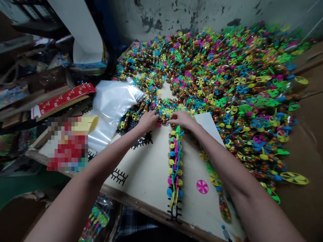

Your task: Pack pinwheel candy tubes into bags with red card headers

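Head view: I look down from a camera on a person's head at a pale table (148, 168), with two bare arms stretching forward over it.
Left hand (149, 120): fingers bent, the tips at the near edge of a large heap of candy packets (202, 67). I cannot tell whether they pinch anything.
Right hand (183, 119): just beside the left, a narrow gap between their fingertips, thumb and fingers curled inward. Something small and shiny lies at this gap, too blurred for me to say who holds it.
Row of toys (176, 161): pink, yellow, blue and green pieces packed in a narrow strip on the table, on the person's side of both hands. A black rack (174, 213) sticks out from its near end.
Long axis: almost straight from the table's front edge toward the right hand.
Nearer hand: the right; the row's far end lies just below its fingers, touching or not I cannot tell. The left is off to the row's left.
Clear bags (111, 101): a flat stack left of the left hand.
Pink disc (202, 187): flat on the table, between the row and the right forearm (227, 164).
White card (208, 126): beyond that forearm, against the heap.
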### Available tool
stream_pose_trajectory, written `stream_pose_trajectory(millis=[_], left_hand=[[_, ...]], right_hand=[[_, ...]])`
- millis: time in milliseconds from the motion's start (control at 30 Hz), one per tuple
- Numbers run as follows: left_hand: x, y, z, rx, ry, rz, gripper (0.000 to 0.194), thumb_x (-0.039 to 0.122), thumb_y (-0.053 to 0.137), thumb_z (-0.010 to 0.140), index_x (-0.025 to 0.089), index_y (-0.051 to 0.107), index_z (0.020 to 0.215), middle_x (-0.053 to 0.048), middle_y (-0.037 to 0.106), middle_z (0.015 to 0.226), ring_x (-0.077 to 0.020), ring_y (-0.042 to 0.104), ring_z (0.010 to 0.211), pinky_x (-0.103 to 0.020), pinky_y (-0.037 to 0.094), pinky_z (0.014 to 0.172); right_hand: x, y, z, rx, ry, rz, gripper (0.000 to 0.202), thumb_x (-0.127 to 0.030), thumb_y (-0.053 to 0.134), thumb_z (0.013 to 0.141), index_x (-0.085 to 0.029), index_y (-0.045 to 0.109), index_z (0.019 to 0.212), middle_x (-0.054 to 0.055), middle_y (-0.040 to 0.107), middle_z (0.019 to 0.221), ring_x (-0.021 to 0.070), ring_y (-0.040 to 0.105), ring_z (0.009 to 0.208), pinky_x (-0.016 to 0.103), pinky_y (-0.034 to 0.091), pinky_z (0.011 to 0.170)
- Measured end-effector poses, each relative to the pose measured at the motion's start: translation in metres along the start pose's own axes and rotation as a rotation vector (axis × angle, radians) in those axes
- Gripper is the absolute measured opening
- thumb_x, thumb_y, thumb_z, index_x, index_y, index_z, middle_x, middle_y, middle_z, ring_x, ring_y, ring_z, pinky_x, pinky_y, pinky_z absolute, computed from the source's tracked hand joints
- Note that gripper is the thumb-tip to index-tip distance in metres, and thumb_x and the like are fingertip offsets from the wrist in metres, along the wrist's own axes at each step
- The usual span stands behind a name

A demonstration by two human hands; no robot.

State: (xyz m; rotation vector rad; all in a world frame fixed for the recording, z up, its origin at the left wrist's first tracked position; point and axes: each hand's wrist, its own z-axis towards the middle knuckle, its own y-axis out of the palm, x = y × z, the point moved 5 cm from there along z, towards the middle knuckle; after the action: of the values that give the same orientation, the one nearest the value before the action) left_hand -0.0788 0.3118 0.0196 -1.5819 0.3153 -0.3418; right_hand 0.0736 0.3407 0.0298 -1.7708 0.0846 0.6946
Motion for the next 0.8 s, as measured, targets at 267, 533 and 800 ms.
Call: stream_pose_trajectory(millis=[267,533,800], left_hand=[[-0.01,-0.01,0.021,0.103,0.027,-0.038,0.019,0.014,0.047,0.084,0.017,0.065,0.089,-0.01,0.061,0.095,-0.0213,0.055,0.091,-0.034,0.041,0.08],[0.019,-0.033,-0.066,0.213,0.071,-0.876,0.02,0.026,0.045,0.089,0.015,0.06,0.098,-0.007,0.066,0.089,-0.0153,0.06,0.083,-0.03,0.047,0.081],[0.082,0.023,-0.176,0.211,-0.109,-1.343,0.02,0.028,0.058,0.079,0.018,0.063,0.096,-0.008,0.066,0.104,-0.0176,0.062,0.098,-0.031,0.048,0.089]], right_hand=[[-0.005,0.003,0.01,0.095,0.122,-0.24,0.012,-0.019,0.064,0.071,-0.014,0.068,0.081,0.013,0.068,0.082,0.0252,0.063,0.08,0.035,0.048,0.073],[0.027,-0.013,-0.105,0.523,0.007,0.551,0.033,-0.037,0.057,0.079,-0.018,0.059,0.106,0.002,0.066,0.087,0.0167,0.061,0.078,0.033,0.051,0.076],[-0.005,0.074,-0.265,0.399,0.14,0.845,0.023,-0.039,0.064,0.077,-0.023,0.056,0.092,0.002,0.067,0.089,0.0164,0.065,0.082,0.032,0.054,0.077]])
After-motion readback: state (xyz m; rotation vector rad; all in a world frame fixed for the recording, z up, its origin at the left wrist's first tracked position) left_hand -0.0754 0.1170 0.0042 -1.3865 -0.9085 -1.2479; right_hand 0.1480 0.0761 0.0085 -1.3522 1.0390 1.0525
